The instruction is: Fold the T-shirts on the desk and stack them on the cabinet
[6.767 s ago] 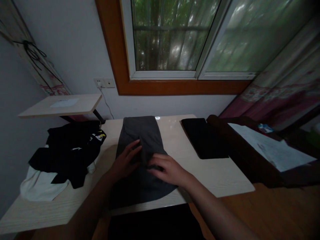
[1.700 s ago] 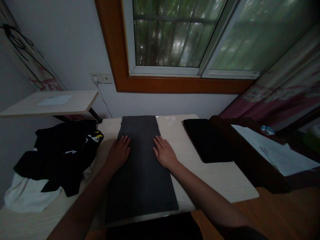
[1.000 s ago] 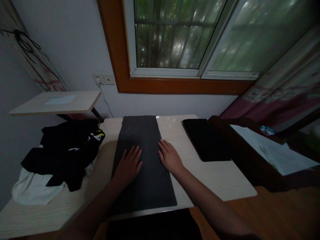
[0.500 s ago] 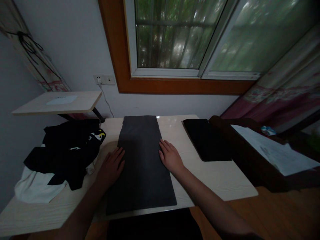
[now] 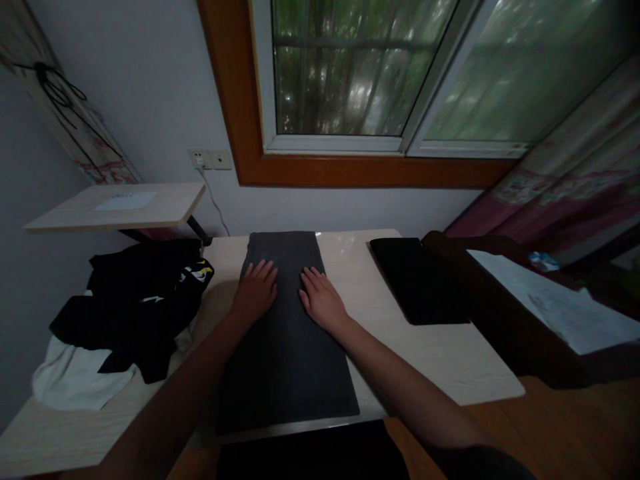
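In the head view, the gray cloth [image 5: 287, 363] lies flat from far to near edge of the table [image 5: 425, 363]; left hand [image 5: 255, 290] and right hand [image 5: 323, 300] rest palm-down, fingers slightly spread, pinching nothing. Smoothing probably wants light, even strokes toward the table's near edge.

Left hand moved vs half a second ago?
Yes. Judged against the wooden window frame, the left hand has shifted rightward and farther from the person, toward the frame, and now lies flatter across the gray cloth.
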Available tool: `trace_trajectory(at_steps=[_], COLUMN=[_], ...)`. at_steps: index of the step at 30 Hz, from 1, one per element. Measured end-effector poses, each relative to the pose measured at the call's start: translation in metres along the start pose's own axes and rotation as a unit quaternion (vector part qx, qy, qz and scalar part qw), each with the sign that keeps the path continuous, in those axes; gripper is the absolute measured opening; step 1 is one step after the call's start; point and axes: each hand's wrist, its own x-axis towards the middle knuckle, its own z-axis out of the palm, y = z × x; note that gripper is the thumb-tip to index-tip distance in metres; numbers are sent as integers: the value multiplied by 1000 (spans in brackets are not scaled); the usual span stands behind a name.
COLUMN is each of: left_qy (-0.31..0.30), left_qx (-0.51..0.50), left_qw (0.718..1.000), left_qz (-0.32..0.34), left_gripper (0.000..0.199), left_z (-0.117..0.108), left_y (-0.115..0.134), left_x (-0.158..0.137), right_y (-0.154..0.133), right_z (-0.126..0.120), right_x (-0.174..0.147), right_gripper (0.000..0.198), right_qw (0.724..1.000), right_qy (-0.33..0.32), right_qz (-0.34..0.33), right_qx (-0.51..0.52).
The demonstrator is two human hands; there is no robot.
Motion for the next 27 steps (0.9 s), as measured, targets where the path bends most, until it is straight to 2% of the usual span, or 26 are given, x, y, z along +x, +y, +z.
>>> trace_trajectory(at_steps=[5,11,19,27], left_qy=[-21,-57,-70,-83], left_qx=[-14,-27,-3,-35], left_qw=[1000,997,993,978], left_qz=[13,-44,-99,-188], left_gripper=[54,61,66,61], left_z=[32,53,52,48], left_y=[7,-19,-54,-77], left_x=[41,66,65,43], right_y=[0,2,3,2], right_z=[11,10,8,3], right_x=[1,-2,-9,-24], right_gripper=[54,57,60,60], right_qw=[1000,1000,999,999], right_qy=[-19,-29,-41,-39], right_qz=[-6,1,17,31], right_qx=[5,10,0,-6])
